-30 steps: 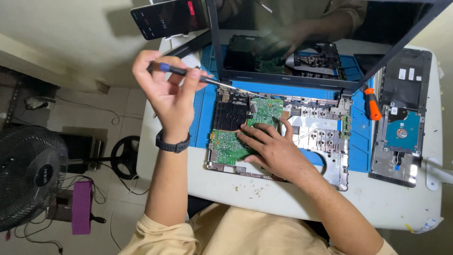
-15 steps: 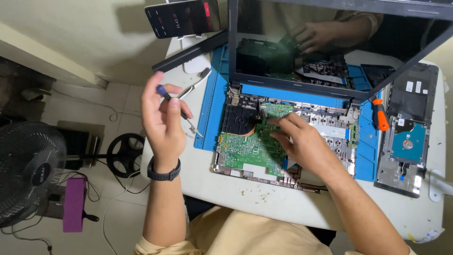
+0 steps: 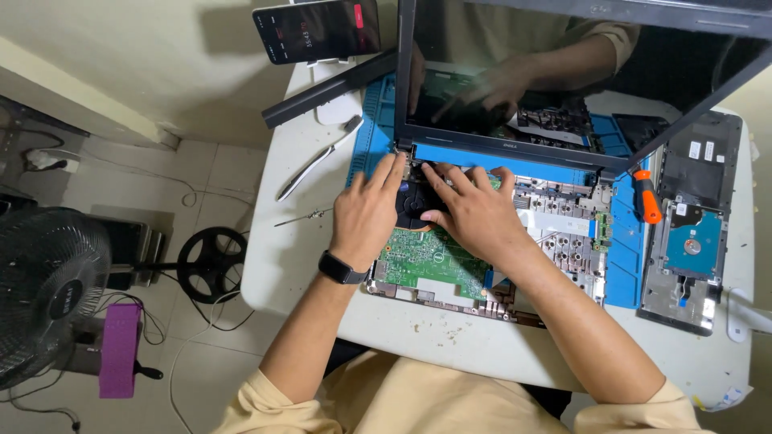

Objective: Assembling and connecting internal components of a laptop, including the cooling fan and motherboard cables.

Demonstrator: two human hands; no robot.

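An opened laptop base (image 3: 555, 233) lies on a blue mat (image 3: 623, 265), with its green motherboard (image 3: 426, 261) bare and its dark screen (image 3: 563, 80) raised behind. My left hand (image 3: 366, 213) and my right hand (image 3: 474, 213) meet over a black cooling fan (image 3: 410, 205) at the board's upper left, just under the hinge. The left fingers press on the fan's left edge. The right fingers and thumb wrap its right side. A thin screwdriver (image 3: 301, 217) lies loose on the white table (image 3: 281, 265) left of my left hand.
Metal tweezers (image 3: 314, 165) and a black bar (image 3: 330, 88) lie at the table's back left, below a propped phone (image 3: 318, 28). An orange-handled screwdriver (image 3: 646, 197) and a cover panel with a hard drive (image 3: 691, 245) are at the right. A floor fan (image 3: 44, 297) stands left.
My left hand has put down the thin screwdriver, which now lies on the table, and has moved right onto the black fan. My right hand has shifted up from the motherboard to the fan.
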